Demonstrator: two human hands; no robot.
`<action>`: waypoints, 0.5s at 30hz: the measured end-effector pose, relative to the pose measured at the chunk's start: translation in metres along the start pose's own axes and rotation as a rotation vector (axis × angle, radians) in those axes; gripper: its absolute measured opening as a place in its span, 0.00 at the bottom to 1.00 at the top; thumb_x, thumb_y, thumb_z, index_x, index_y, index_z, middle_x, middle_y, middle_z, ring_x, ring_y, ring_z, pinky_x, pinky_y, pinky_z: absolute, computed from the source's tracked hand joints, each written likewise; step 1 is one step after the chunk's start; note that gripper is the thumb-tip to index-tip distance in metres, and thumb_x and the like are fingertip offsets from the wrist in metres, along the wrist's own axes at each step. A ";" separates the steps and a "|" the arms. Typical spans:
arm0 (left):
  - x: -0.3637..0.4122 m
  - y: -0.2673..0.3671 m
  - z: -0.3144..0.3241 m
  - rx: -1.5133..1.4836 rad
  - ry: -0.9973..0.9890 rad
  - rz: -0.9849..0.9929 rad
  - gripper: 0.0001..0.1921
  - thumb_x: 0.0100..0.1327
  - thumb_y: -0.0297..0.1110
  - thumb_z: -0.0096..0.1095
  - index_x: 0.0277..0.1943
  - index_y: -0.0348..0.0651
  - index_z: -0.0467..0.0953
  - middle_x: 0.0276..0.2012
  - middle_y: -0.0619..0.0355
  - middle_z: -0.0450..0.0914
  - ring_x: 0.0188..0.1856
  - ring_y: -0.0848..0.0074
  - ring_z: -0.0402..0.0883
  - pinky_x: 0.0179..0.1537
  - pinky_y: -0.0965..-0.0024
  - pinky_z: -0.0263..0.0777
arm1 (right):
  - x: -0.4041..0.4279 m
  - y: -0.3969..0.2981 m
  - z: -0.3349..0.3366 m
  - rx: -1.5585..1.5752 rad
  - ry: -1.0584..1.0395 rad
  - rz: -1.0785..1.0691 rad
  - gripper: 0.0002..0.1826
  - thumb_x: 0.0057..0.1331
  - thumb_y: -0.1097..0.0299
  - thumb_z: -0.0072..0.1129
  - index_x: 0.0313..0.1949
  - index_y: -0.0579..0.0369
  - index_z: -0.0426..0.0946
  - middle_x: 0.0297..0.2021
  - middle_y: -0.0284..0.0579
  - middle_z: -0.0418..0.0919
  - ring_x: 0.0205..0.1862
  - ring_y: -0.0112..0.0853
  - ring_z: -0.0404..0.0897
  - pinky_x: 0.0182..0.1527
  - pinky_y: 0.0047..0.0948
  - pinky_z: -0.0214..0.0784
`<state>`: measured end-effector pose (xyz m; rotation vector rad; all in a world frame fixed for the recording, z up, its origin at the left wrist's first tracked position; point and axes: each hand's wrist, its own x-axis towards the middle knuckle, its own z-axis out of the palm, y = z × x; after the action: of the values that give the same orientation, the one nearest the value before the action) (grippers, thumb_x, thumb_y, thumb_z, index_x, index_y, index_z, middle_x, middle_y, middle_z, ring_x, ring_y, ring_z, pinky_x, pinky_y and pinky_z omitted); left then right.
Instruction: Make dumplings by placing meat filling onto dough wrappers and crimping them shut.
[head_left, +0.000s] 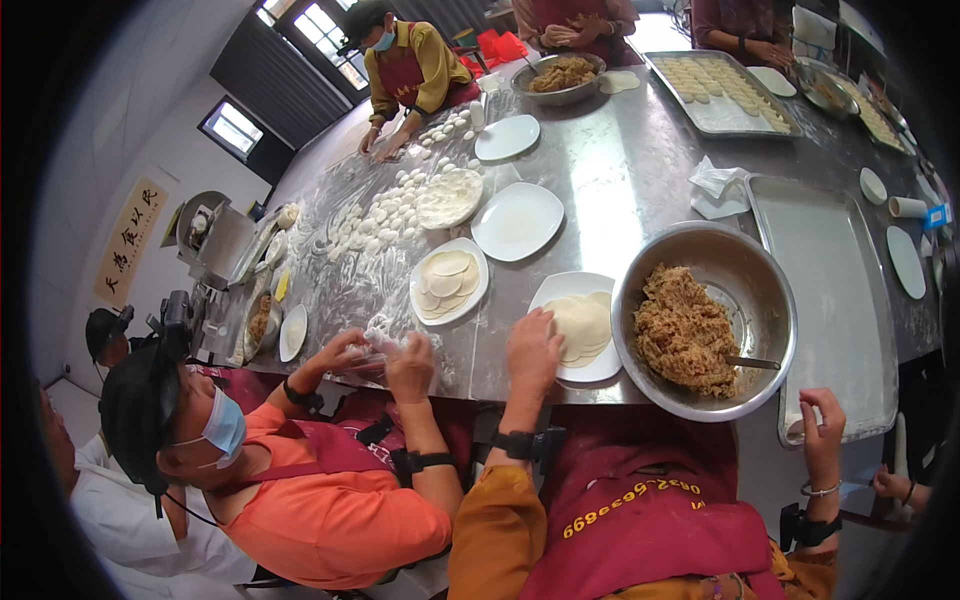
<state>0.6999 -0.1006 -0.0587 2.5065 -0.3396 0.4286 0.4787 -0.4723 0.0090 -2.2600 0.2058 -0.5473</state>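
Observation:
My left hand (534, 346) touches the left edge of a stack of round dough wrappers (581, 326) on a white square plate (600, 369); its fingertips partly hide the edge, and whether it grips a wrapper cannot be told. To the right of that plate stands a steel bowl (780, 315) of minced filling (679, 330), with a metal utensil handle (752, 363) resting at its right side. My right hand (821, 420) is raised near the front edge of a metal tray (825, 300), its fingers curled and nothing plainly visible between them.
Left of my plate lie another plate of wrappers (448, 281) and a bare white plate (517, 221). Dough pieces (382, 214) lie on the floured steel table (330, 300). A co-worker's hands (397, 360) work close at my left. A tray of shaped dumplings (720, 90) stands farther back.

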 end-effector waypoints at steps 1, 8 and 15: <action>0.002 0.000 0.006 0.051 0.040 0.155 0.18 0.51 0.31 0.61 0.47 0.42 0.73 0.46 0.53 0.75 0.50 0.60 0.71 0.53 0.61 0.62 | 0.001 -0.005 0.004 -0.002 -0.004 -0.010 0.05 0.56 0.80 0.50 0.33 0.63 0.72 0.29 0.47 0.73 0.31 0.36 0.74 0.36 0.28 0.65; 0.011 0.005 0.013 -0.070 -0.089 0.167 0.19 0.49 0.27 0.60 0.47 0.42 0.73 0.45 0.52 0.75 0.49 0.60 0.72 0.52 0.60 0.62 | -0.010 -0.009 0.015 0.011 -0.067 -0.018 0.05 0.56 0.80 0.51 0.33 0.62 0.73 0.28 0.48 0.74 0.31 0.38 0.74 0.35 0.28 0.66; 0.017 0.003 0.004 -0.095 -0.132 -0.028 0.18 0.46 0.26 0.60 0.44 0.43 0.75 0.37 0.53 0.77 0.41 0.61 0.74 0.44 0.63 0.67 | -0.009 -0.017 0.026 0.031 -0.077 -0.073 0.05 0.55 0.81 0.53 0.33 0.62 0.73 0.28 0.48 0.75 0.30 0.38 0.74 0.34 0.29 0.66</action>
<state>0.7160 -0.1074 -0.0540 2.4486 -0.3670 0.2307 0.4822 -0.4406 0.0030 -2.2608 0.0756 -0.4975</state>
